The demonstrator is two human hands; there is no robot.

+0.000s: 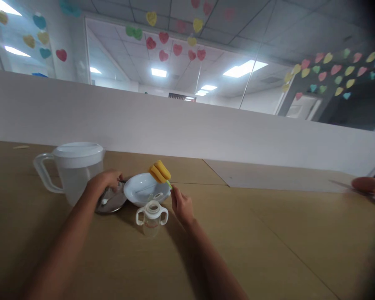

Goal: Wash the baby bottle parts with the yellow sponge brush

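My right hand grips the green handle of a bottle brush with a yellow sponge head. The sponge is raised over the right rim of a white bowl. My left hand is closed above a round metal tray, left of the bowl. A dark thin thing shows at its fingertips, too small to name. On the tray lies a small white piece. In front of the bowl stands an uncapped clear baby bottle with two white handles. Part of the bowl's inside is hidden behind the bottle.
A large lidded plastic pitcher stands left of the tray, partly behind my left forearm. A low white partition runs along the back of the wooden table. Another person's hand appears at the far right edge.
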